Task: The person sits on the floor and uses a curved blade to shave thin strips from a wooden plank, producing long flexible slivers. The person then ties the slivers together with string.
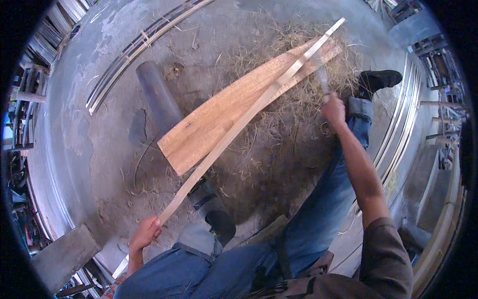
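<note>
My left hand [144,233] is closed around the near end of a long, pale, narrow strip [239,122] that looks like split bamboo or wood. The strip runs up to the right across a tapered wooden board [209,112], and its far tip sticks out past the board's upper end. In my right hand [333,108] is a knife [322,78], gripped by the handle. Its blade, smeared by motion, points away from me, close to the right edge of the board. Whether the blade touches the strip, I cannot tell.
A dark cylinder [158,94] lies by the board's lower left side. Thin shavings [269,117] litter the floor. Long strips [142,42] lie at the far left, and more strips [401,122] at the right. A concrete block [67,256] sits lower left, and my legs flank the board's near side.
</note>
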Demonstrator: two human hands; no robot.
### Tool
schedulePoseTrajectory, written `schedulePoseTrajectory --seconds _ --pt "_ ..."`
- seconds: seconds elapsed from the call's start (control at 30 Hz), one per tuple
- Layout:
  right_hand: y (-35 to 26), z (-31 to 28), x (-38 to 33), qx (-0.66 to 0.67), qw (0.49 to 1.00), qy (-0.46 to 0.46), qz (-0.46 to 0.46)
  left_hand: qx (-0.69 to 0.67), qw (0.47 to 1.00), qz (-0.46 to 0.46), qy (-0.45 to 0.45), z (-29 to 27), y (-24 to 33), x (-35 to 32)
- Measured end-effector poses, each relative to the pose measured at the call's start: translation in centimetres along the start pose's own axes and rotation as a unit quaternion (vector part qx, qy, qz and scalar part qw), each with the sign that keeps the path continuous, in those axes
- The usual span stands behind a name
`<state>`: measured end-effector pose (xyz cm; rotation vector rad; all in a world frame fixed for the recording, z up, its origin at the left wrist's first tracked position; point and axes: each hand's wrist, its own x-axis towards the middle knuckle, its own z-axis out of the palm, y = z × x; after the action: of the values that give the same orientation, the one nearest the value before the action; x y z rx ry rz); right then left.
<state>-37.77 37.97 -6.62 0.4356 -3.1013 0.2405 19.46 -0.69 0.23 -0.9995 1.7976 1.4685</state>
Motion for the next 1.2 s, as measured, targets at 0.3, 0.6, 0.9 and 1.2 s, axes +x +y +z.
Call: schedulePoseTrajectory --seconds 0.3,0.6,0.9,1.2 --pt "-2.3 9.1 -15.8 0.062 0.94 -0.147 -0.302 0.126 0.985 0.055 0.1 3.3 7.4 3.4" --pt "-8.9 1.6 -15.3 0.111 0.966 -0.119 -0.201 0.208 0.877 0.274 0.335 6.3 10.4 6.5" --pt "-11.0 -0.4 -10.4 0.083 0.99 -0.014 -0.116 0.128 0.965 0.183 0.138 4.8 11.2 7.2" --pt "-16.7 0.8 -24.6 0.087 0.897 -0.286 -0.325 0.114 0.978 0.135 0.106 5.2 11.4 8.0"
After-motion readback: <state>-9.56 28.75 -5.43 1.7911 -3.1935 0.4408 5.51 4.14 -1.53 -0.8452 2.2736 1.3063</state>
